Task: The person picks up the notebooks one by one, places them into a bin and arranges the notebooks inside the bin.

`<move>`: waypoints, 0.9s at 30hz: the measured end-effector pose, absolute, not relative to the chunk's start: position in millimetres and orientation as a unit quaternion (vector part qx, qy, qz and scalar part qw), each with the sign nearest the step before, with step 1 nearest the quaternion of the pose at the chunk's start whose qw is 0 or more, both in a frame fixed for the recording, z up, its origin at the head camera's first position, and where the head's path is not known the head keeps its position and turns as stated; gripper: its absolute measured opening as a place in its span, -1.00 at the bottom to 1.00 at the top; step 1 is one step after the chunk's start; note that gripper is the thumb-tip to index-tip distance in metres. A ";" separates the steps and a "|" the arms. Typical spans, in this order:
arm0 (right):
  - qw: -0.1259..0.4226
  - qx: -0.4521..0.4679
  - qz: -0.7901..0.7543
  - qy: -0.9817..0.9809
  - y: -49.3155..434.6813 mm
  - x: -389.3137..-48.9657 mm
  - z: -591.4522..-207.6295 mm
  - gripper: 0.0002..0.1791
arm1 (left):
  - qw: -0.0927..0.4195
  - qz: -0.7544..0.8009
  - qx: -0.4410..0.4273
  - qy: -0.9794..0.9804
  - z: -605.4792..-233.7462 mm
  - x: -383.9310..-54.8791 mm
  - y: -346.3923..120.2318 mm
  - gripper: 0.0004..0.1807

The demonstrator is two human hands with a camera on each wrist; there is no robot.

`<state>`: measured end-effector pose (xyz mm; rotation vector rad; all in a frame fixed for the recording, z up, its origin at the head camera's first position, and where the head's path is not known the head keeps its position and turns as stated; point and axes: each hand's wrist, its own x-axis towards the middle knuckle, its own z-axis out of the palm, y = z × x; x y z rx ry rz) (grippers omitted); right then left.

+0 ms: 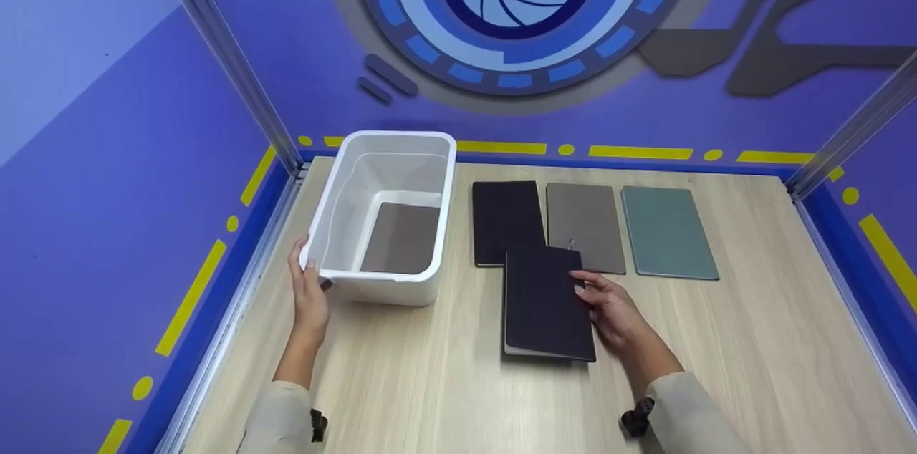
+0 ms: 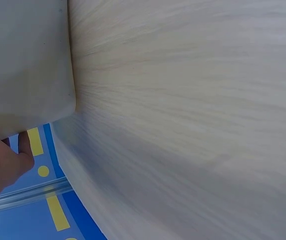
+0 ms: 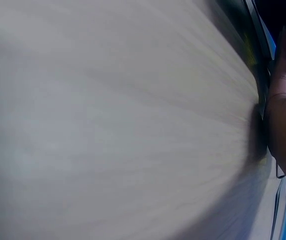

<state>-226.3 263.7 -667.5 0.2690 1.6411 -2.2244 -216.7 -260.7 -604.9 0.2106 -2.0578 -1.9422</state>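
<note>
My left hand [image 1: 311, 296] grips the near left corner of a white plastic bin [image 1: 445, 225], thumb toward the rim and fingers along the outer side. In the left wrist view that hand [image 2: 5, 162] shows beside the bin's wall [image 2: 25, 65]. On the bin's floor lies a grey-brown notebook [image 1: 402, 239]. My right hand [image 1: 612, 307] holds a black notebook [image 1: 546, 307] by its right edge, slightly tilted over the table; part of the hand is hidden under it. The right wrist view catches the hand [image 3: 285, 120] at the frame's edge.
Along the back of the wooden table [image 1: 458, 397] lie a second black notebook [image 1: 505, 218], a taupe notebook [image 1: 586, 221] and a green notebook [image 1: 670, 232]. The held notebook overlaps the first two in the head view. Blue printed walls [image 1: 272, 74] enclose the table's back and sides.
</note>
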 end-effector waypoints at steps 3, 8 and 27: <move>0.185 0.094 -0.783 0.587 264.1 -226.5 -667.3 -0.61 | 0.157 -0.676 0.073 -0.716 -604.4 -216.9 -259.7 -0.41; 0.187 0.107 -0.776 0.593 263.2 -225.7 -666.6 -0.60 | 0.158 -0.678 0.074 -0.714 -603.6 -217.3 -258.5 -0.41; 0.188 0.091 -0.786 0.582 263.6 -226.7 -666.2 -0.63 | 0.149 -0.677 0.071 -0.718 -603.6 -216.3 -261.0 -0.41</move>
